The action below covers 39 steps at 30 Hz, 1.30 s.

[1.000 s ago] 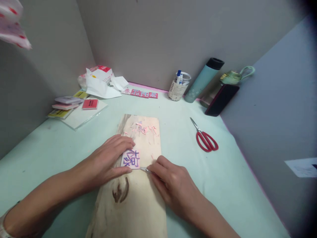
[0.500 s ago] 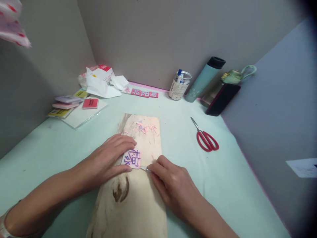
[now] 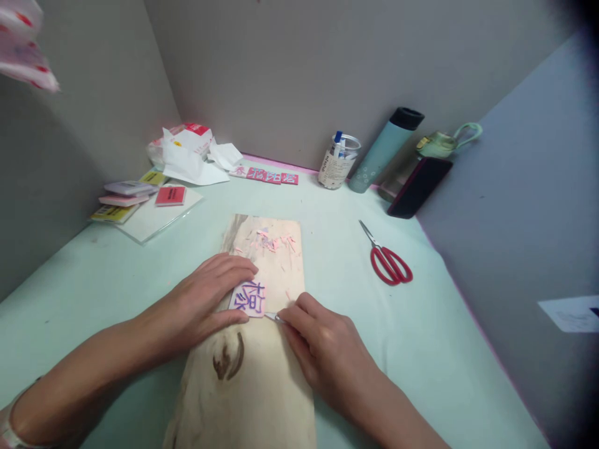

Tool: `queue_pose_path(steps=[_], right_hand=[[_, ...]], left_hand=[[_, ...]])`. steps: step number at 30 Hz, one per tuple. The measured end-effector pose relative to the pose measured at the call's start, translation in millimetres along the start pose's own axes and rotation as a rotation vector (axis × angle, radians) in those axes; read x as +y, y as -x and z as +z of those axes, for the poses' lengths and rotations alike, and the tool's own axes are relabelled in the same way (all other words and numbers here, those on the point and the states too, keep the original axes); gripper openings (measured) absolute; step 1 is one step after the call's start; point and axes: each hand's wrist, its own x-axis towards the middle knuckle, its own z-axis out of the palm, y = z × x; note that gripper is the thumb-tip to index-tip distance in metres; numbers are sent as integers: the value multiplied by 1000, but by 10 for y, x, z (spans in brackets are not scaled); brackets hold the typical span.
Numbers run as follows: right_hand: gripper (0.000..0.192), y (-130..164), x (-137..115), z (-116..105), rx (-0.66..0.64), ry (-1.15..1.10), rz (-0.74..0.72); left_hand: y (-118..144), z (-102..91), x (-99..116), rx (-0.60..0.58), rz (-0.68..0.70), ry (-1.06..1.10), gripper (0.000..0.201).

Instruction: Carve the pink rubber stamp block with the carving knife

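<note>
A small pale pink rubber carving block (image 3: 249, 300) with a purple written character lies flat on a wooden board (image 3: 262, 393). My left hand (image 3: 219, 290) holds it down, thumb at its near edge and fingers over its far left corner. My right hand (image 3: 318, 333) is closed round a carving knife (image 3: 271, 317), whose handle is mostly hidden in the fingers. The knife's pointed blade meets the block's near right corner; I cannot tell how deep it goes. Pink shavings (image 3: 271, 241) are scattered on the far part of the board.
Red-handled scissors (image 3: 386, 259) lie right of the board. Behind stand a jar of pens (image 3: 337, 165), a teal bottle (image 3: 386, 149), a green-lidded bottle (image 3: 437, 144) and a leaning phone (image 3: 420, 188). Several carved pink blocks (image 3: 271, 176), tissues (image 3: 187, 159) and stacked packets (image 3: 121, 196) sit at back left.
Both hands, the block and the knife keep nearly the same places. The whole view has shifted very slightly.
</note>
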Motion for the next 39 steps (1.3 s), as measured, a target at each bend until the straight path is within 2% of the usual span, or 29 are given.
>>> queue_pose_path(steps=[9, 19, 23, 26, 30, 39], right_hand=[[22, 1, 5, -1, -14, 2, 4], [25, 10, 43, 54, 62, 108, -2], [23, -20, 108, 14, 106, 20, 30], [22, -28, 119, -40, 55, -86, 8], [23, -11, 99, -83, -30, -89, -51], [22, 3, 82, -112, -50, -112, -56]], left_hand=[[-13, -15, 19, 24, 19, 13, 46], [-10, -24, 33, 11, -19, 53, 45], [-14, -30, 36, -16, -21, 72, 46], [-16, -33, 38, -21, -33, 72, 46], [-16, -38, 40, -36, -50, 73, 46], [-27, -58, 53, -37, -46, 43, 42]])
